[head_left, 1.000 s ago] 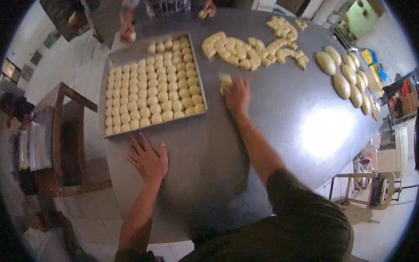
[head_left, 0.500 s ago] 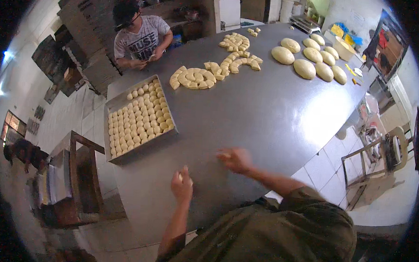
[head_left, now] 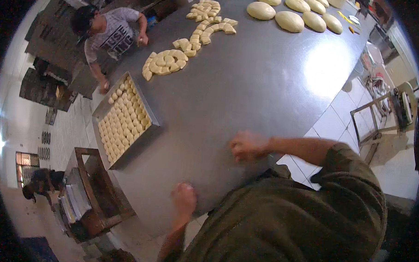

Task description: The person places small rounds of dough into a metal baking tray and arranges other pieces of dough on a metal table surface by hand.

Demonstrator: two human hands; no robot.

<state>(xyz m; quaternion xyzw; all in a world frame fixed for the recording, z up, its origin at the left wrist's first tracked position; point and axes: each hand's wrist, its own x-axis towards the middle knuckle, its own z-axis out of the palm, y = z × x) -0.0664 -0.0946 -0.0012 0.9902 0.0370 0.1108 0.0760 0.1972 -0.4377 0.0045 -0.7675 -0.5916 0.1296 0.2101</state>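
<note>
My left hand [head_left: 185, 198] is curled palm down on the grey metal table [head_left: 205, 108], close to its near edge and smeared by motion. Farther right, my right hand [head_left: 247, 146] presses on the tabletop with its fingers bent into a cup. A small pale piece of dough showed in each hand half a second ago; now the curled fingers and palms hide both pieces. Ahead and to the left, a metal tray [head_left: 137, 146] holds rows of small round dough balls [head_left: 124, 123], with a gap at its far left corner. Neither hand touches the tray.
Cut dough pieces [head_left: 165, 62] lie in curved rows toward the far side. Several large dough mounds [head_left: 289, 21] sit at the far right. A person [head_left: 113, 33] stands across the table with one hand near the tray. A wooden rack [head_left: 99, 187] is at left, a chair [head_left: 381, 114] at right.
The view has turned, so the table's contents sit farther up and left. My hands have gone from holding dough pieces above the table to cupping over its surface. The other person's hands have spread apart.
</note>
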